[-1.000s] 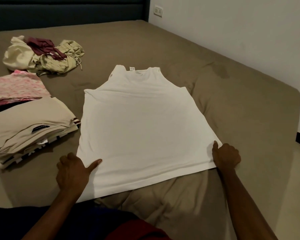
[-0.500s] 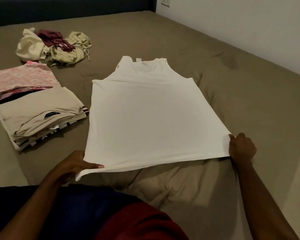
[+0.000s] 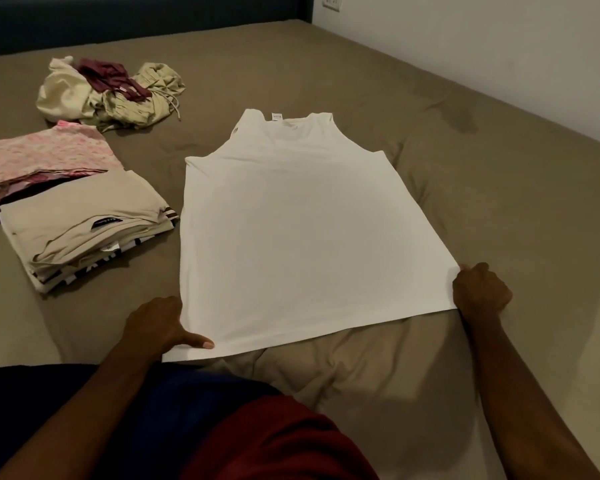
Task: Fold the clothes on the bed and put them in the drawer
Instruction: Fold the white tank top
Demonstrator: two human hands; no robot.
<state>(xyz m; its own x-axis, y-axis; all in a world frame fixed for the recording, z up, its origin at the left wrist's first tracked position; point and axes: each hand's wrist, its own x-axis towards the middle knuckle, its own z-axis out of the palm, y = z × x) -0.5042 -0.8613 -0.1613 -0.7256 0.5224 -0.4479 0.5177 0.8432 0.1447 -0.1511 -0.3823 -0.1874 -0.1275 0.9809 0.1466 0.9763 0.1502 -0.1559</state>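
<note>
White tank top point(image 3: 298, 233) lies spread flat on the bed point(image 3: 482, 188), neck at the far end and hem nearest the person. The left hand point(image 3: 156, 327) pinches the near left hem corner, thumb on top of the fabric and fingers curled beneath. The right hand point(image 3: 480, 292) grips the near right corner, its fingers closed round the edge. Half a second ago the hem was lifted and pulled taut off the sheet; now it is lowered flat again, so the cloth looks smoothed and squared. That suggests the spreading step is finished and the first fold, probably lengthwise, can begin. To the left, well apart from the top, sits a stack of folded clothes point(image 3: 84, 223), beside a folded pink garment point(image 3: 45, 157). Farther off lies a crumpled pile point(image 3: 111, 95) not yet folded, so much of the task remains. No drawer is in view.
</note>
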